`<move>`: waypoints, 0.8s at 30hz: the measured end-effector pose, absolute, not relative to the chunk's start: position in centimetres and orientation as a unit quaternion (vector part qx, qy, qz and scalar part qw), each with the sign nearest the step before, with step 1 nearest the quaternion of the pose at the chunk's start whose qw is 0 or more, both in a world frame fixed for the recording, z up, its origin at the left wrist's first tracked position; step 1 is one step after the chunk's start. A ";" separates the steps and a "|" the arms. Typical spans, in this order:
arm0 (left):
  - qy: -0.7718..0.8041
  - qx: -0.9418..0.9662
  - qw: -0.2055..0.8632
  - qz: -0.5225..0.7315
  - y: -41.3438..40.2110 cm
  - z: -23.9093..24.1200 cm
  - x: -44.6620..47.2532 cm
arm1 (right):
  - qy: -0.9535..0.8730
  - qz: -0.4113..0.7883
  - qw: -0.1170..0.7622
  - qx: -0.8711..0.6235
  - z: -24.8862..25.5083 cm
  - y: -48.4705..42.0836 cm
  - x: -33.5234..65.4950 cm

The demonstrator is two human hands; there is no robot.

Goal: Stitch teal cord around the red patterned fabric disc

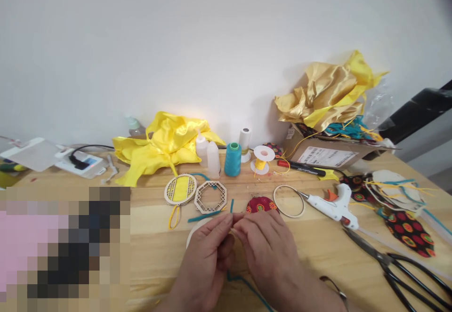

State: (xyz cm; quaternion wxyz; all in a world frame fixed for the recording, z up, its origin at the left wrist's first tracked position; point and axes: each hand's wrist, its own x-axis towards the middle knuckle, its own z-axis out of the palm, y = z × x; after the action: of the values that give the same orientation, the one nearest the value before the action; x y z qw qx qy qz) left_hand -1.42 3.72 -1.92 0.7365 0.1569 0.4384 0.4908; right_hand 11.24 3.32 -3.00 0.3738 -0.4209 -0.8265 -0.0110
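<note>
My left hand (211,244) is closed in a pinch on a teal cord (232,206), whose short end sticks up past the thumb. My right hand (270,251) is closed too, its fingertips meeting the left ones on the cord; the exact grip is hidden. A longer length of teal cord trails below between the wrists toward the right. Just beyond the fingers lies a dark red patterned fabric piece (262,204), partly covered by my right hand. A pale round disc (194,232) shows behind my left hand. An octagonal wooden lattice frame (211,197) lies farther back.
Behind are a round lattice ornament (181,188), yellow satin (165,138), white bottles (213,160), a teal thread cone (233,160) and a yellow cord spool (263,159). Rightward lie a wooden ring (288,201), glue gun (334,206), scissors (386,259) and a cardboard box (325,153).
</note>
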 end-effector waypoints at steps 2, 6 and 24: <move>0.437 0.154 0.737 0.492 3.7 -2.0 -1.5 | -0.828 -0.016 0.372 -0.420 -3.2 3.4 11.4; 0.431 0.156 0.736 0.498 3.8 -2.1 -1.6 | -0.840 -0.002 0.352 -0.413 -3.2 3.7 11.7; 0.415 0.170 0.741 0.500 3.6 -2.1 -1.6 | -0.854 0.000 0.315 -0.414 -2.5 3.5 11.7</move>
State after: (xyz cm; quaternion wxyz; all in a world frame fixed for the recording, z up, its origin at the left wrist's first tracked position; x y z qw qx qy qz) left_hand -1.60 3.59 -2.08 0.7409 0.1700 0.4154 0.4996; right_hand 11.75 3.54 -2.55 0.3152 -0.4139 -0.8540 0.0003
